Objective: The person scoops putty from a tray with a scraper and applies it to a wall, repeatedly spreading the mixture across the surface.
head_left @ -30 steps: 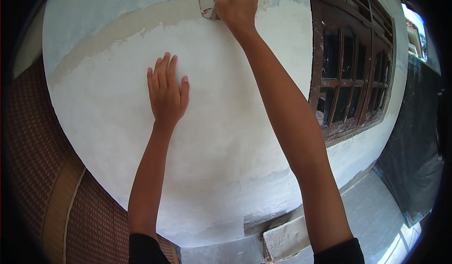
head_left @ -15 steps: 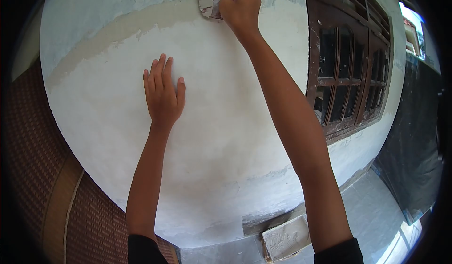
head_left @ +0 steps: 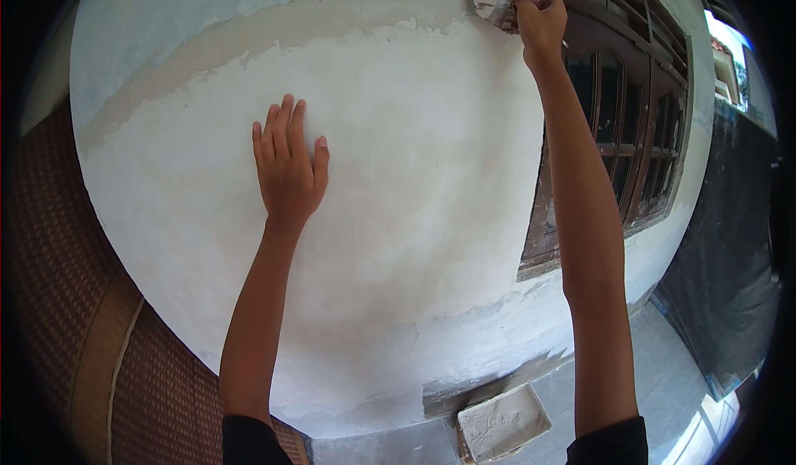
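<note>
My right hand (head_left: pixel 543 25) grips a reddish-brown putty scraper (head_left: pixel 497 2) smeared with pale filler, high up beside the window frame. The scraper's blade lies against the wall (head_left: pixel 398 191). A beige band of fresh filler (head_left: pixel 332 19) runs across the wall's upper part, leading to the scraper. Lower and to the left, my left hand (head_left: pixel 289 166) rests flat on the white wall with its fingers stretched out, holding nothing.
A brown wooden window (head_left: pixel 618 125) with glass panes is set in the wall on the right. On the grey tiled floor (head_left: pixel 605 382) stands a tray of pale filler (head_left: pixel 503 422). Woven matting (head_left: pixel 166 382) lines the left side, and a dark sheet (head_left: pixel 730 241) hangs at the right.
My right hand has swept the scraper rightward along the top of the wall to the window's edge, lengthening the beige band. My left hand has stayed in place.
</note>
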Demonstrator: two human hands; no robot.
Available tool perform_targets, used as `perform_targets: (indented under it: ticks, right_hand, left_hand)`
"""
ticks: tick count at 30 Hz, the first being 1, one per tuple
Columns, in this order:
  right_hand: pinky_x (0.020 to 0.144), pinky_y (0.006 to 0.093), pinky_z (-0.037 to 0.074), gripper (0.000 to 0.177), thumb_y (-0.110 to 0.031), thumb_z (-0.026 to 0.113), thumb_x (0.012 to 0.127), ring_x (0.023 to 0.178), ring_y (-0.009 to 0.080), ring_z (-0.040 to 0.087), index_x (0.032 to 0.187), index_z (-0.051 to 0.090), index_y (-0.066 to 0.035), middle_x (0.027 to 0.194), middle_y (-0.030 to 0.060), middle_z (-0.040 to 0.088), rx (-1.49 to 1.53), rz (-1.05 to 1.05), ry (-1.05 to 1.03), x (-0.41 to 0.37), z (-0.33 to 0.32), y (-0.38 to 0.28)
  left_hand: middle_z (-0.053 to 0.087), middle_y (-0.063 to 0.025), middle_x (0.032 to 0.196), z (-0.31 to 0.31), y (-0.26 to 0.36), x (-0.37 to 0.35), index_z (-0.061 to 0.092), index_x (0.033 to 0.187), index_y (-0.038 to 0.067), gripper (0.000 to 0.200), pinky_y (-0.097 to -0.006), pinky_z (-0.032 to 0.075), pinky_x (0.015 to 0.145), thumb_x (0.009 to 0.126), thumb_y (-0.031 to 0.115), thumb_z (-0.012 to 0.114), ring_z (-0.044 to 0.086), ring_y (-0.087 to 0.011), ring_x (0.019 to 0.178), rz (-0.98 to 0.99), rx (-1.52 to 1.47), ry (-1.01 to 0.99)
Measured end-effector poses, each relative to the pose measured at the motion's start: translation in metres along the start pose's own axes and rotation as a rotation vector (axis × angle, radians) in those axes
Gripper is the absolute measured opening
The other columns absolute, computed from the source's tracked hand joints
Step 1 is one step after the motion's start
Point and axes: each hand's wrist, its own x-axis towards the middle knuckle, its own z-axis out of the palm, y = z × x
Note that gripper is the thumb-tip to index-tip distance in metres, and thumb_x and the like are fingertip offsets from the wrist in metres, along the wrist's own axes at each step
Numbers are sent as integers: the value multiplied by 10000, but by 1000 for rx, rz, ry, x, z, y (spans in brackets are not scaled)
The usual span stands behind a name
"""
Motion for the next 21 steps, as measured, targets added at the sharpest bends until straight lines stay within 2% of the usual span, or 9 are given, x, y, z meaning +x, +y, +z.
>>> perform_targets:
  ticks: [2, 3, 4, 7, 11, 14, 16, 18, 21]
  right_hand:
    - [787, 286, 516, 498, -174, 782, 837, 891, 151, 626, 1252, 577, 9, 1047, 107, 657, -26, 25, -122, -12, 22, -17]
    - [814, 396, 540, 356, -107, 667, 889, 861, 286, 674, 1202, 546, 14, 953, 211, 687, 9, 242, -215, -36, 32, -57]
    - [814, 396, 540, 356, -107, 667, 889, 861, 286, 674, 1202, 546, 14, 953, 211, 687, 10, 242, -213, -34, 31, -50]
    - [745, 282, 517, 460, -200, 771, 844, 844, 138, 623, 1241, 609, -32, 998, 91, 660, -256, -13, -198, -17, 22, -7]
    - [749, 294, 533, 467, -191, 762, 852, 862, 140, 638, 1252, 597, -12, 1016, 99, 665, -238, 85, -83, 1, 1, -5]
    - [744, 297, 544, 465, -193, 755, 858, 882, 144, 647, 1252, 590, -11, 1035, 110, 669, -55, 64, -103, 6, 10, -8]
    - [726, 300, 553, 473, -192, 757, 850, 887, 157, 657, 1250, 583, -9, 1047, 125, 670, -55, 59, -279, -4, 39, -27]
    - [812, 370, 544, 360, -127, 679, 895, 846, 218, 653, 1204, 554, 10, 957, 162, 689, 28, 187, -356, -40, 71, -76]
    - [822, 375, 542, 338, -120, 668, 888, 864, 266, 680, 1186, 571, 8, 971, 178, 701, -102, -44, -343, -59, 107, -76]
  left_hand:
    - [409, -120, 1515, 0, -1, 0, 414, 1454, 51, 524, -520, 208, 1197, 956, 168, 527, 332, -306, 1426, 4, 2, -1]
    - [427, -120, 1504, -1, -1, 0, 441, 1437, 46, 513, -521, 230, 1189, 952, 181, 542, 360, -307, 1413, 10, 13, 7]
    - [444, -121, 1493, -2, -2, 1, 469, 1419, 41, 503, -522, 253, 1182, 947, 193, 557, 389, -309, 1401, 18, 25, 16]
    - [448, -119, 1490, -2, -1, 2, 475, 1415, 42, 500, -522, 260, 1178, 943, 186, 560, 391, -308, 1398, 13, 20, 16]
    - [403, -114, 1522, -2, 1, 1, 408, 1457, 51, 540, -516, 205, 1197, 945, 155, 545, 333, -305, 1426, -7, -8, -2]
    - [449, -125, 1486, -1, 2, 1, 480, 1406, 26, 496, -528, 262, 1175, 945, 195, 555, 397, -314, 1390, 10, 43, 22]
    - [450, -129, 1484, -2, 1, 2, 480, 1403, 20, 495, -530, 258, 1176, 947, 201, 553, 397, -316, 1389, 12, 30, 25]
    - [450, -129, 1484, -3, 1, 1, 480, 1403, 20, 497, -530, 257, 1176, 946, 201, 554, 397, -315, 1390, 13, 30, 20]
    - [426, -126, 1501, -1, -1, 1, 449, 1427, 35, 513, -525, 233, 1186, 947, 184, 550, 366, -314, 1406, 15, 10, 12]
